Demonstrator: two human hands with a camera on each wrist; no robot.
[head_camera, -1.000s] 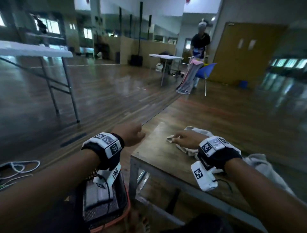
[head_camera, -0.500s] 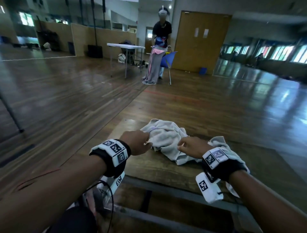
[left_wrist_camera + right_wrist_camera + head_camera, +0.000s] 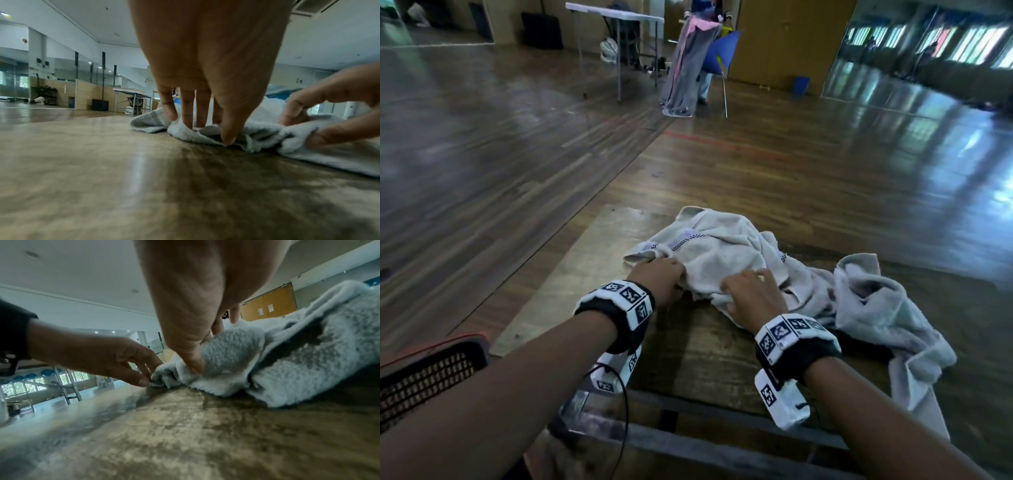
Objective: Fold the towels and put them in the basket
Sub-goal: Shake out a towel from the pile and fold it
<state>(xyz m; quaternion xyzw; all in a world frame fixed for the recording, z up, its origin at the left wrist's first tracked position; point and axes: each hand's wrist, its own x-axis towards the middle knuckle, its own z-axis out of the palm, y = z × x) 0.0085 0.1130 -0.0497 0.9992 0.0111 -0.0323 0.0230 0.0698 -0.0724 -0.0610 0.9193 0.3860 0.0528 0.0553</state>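
Observation:
A crumpled off-white towel [image 3: 722, 250] with a checkered band lies in the middle of the low wooden table [image 3: 585, 284]. My left hand [image 3: 675, 278] pinches its near left edge, thumb and fingers closed on a fold [image 3: 207, 131]. Just to the right, my right hand [image 3: 743, 286] grips a bunched fold of the same towel, thumb pressed into the pile [image 3: 203, 353]. A second pale towel [image 3: 887, 308] lies rumpled at the right and hangs over the table's near edge. The black mesh basket [image 3: 428, 373] with an orange rim sits low at my left, partly hidden by my forearm.
Bare tabletop lies left of the towel and near me. Wooden floor surrounds the table. Far back stand a white folding table [image 3: 616, 13], a blue chair [image 3: 717, 51] and a person holding up a cloth [image 3: 685, 65].
The view swung right and down onto the table. My left hand moved from beyond the table's left corner onto the towel's edge. My right hand stayed on the towel and gathered a fold.

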